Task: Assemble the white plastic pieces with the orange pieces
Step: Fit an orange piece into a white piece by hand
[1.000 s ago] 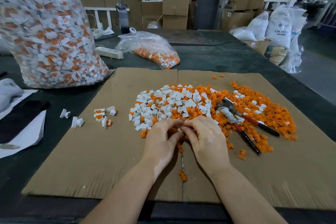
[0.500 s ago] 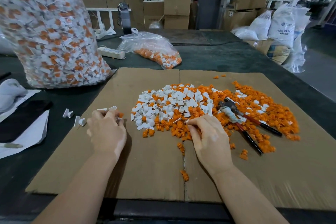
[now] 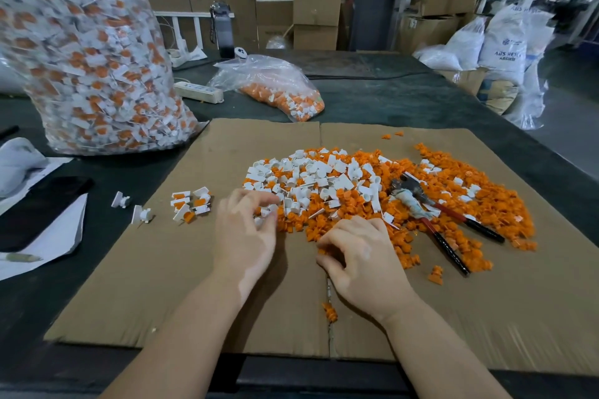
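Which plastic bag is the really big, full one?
The tall clear bag at the far left, stuffed with joined white-and-orange pieces. The other bag, behind the cardboard's middle, is small, lies flat and holds far fewer pieces.

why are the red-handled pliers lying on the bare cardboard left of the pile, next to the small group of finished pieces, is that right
Not quite. In the head view the red-handled pliers lie on the right side of the pile, on top of the orange pieces. The small group of finished pieces does sit on the cardboard left of the pile.
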